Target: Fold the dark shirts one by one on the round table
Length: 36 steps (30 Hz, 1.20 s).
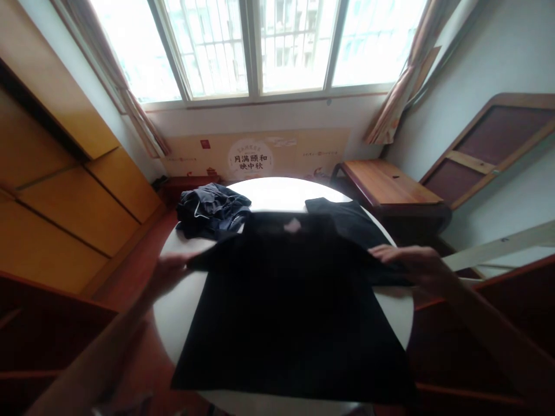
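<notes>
Left hand (171,268) at nine o'clock, right hand (405,260) at three, pinching shirt (295,312) sleeves. Apparently spreading; next move calls for even tension.

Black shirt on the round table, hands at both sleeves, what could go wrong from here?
The black shirt may slide, as its lower corners reach past the edge of the white table. The right hand holds a sleeve overlapping the dark garment in this view, so a pull might drag both.
</notes>
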Each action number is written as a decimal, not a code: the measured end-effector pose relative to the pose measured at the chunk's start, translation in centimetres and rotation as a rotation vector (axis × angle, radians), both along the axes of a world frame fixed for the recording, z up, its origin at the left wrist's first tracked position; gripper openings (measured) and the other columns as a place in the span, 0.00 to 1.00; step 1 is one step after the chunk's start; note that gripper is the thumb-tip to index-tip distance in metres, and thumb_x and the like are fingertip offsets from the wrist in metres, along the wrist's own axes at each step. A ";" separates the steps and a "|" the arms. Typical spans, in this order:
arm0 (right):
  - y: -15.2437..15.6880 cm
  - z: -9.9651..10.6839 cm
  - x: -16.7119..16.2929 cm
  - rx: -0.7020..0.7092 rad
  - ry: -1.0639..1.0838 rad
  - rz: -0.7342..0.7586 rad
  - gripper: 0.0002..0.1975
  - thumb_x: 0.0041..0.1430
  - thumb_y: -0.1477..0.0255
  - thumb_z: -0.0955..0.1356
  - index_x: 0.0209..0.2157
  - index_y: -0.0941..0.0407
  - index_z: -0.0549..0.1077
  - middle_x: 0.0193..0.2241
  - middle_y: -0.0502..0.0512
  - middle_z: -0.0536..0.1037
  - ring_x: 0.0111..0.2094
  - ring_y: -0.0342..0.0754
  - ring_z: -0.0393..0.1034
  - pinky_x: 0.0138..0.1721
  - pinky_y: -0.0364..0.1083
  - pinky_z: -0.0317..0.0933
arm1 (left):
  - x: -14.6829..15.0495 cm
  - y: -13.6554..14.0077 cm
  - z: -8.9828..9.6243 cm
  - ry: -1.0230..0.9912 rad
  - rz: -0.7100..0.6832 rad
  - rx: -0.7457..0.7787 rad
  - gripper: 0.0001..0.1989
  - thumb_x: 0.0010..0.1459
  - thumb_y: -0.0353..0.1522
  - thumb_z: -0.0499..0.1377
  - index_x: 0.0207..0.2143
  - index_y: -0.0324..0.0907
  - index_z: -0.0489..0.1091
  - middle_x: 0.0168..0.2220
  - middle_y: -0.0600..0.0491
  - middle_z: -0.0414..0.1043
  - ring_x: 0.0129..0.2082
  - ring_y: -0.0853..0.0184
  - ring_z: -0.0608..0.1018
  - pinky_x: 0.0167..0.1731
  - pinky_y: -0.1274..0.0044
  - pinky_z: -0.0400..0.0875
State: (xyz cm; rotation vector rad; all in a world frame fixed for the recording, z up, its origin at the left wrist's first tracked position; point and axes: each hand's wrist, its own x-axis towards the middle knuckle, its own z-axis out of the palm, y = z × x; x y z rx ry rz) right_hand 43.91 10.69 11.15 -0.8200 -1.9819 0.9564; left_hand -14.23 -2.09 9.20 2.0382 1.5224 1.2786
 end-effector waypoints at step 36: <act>8.8 -0.5 -5.5 -0.136 0.045 -0.416 0.27 0.44 0.48 0.75 0.34 0.56 0.73 0.28 0.54 0.79 0.31 0.51 0.75 0.33 0.48 0.70 | 0.2 12.5 0.1 -0.313 0.241 -0.305 0.26 0.43 0.48 0.70 0.36 0.38 0.74 0.28 0.51 0.75 0.25 0.66 0.75 0.26 0.76 0.69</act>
